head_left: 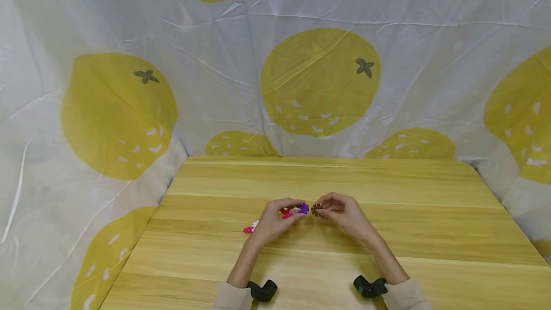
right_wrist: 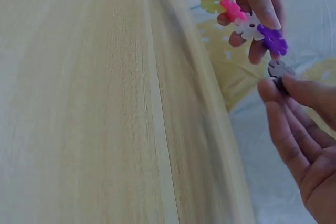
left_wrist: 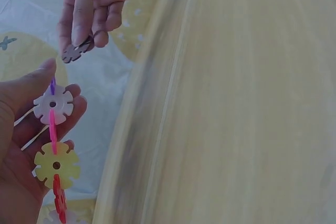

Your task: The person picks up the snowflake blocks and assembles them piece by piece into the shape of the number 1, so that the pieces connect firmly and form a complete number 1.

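My left hand (head_left: 275,221) pinches the purple end of a chain of interlocking plastic snowflake discs (left_wrist: 56,174). Past the purple disc (right_wrist: 272,39), the chain runs through white, pink, yellow and red discs across the palm side. Its far end, white and pink (head_left: 248,229), shows beyond the left wrist. Between thumb and fingertips, my right hand (head_left: 346,216) holds a brown snowflake disc (head_left: 316,210), greyish in the right wrist view. A small gap separates the brown disc from the purple one. The brown disc's lower part is hidden by the right thumb.
Both hands are above a wooden table (head_left: 430,233). A pale cloth with yellow fruit prints (head_left: 320,83) hangs behind it and along the left side. Black wrist devices (head_left: 263,291) sit at both sleeve cuffs.
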A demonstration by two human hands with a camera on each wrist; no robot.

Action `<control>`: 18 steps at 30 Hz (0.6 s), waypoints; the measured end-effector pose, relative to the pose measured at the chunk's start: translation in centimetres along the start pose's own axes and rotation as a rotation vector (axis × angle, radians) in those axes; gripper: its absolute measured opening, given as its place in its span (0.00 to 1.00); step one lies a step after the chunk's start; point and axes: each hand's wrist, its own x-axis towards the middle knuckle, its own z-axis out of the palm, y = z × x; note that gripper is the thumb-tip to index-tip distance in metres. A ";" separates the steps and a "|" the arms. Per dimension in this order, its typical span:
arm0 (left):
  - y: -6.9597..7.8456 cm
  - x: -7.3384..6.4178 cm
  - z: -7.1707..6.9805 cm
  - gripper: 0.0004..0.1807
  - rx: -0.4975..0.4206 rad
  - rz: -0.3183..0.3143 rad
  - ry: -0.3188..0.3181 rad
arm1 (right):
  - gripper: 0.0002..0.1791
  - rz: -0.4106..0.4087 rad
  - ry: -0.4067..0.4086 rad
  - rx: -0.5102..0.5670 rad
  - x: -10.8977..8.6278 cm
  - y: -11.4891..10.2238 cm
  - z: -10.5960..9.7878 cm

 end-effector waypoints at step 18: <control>0.1 0.1 -0.1 0.15 -0.111 0.003 -0.045 | 0.11 -0.059 0.050 0.079 -0.3 -1.1 0.7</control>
